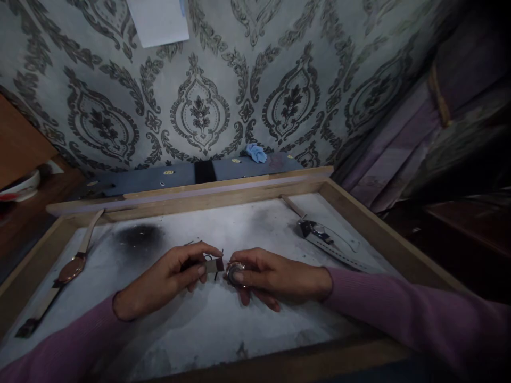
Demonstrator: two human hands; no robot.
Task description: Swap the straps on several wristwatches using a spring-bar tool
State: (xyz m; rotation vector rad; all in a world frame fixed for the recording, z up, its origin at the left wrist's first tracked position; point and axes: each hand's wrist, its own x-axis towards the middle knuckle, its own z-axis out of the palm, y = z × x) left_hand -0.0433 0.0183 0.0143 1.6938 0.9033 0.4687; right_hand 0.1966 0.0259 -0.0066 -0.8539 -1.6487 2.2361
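Observation:
Over the middle of a white-bottomed tray with a wooden rim (367, 234), my left hand (175, 271) pinches a short light strap piece (212, 266) with a dark end. Close to its right, my right hand (267, 274) grips a round watch case (235, 274), the thumb lying on its face. A narrow gap seems to separate strap and case. On the tray's left side lies a watch (72, 269) with a light strap and a brownish face. Another watch (318, 230) with a strap rests at the right, beside a dark strip with a row of small marks.
Behind the tray are a blue patterned surface (147, 178) and a crumpled blue cloth (256, 153). A bowl (24, 187) stands at the far left. A purple curtain (383, 165) hangs at the right. White paper (159, 21) is on the patterned wall.

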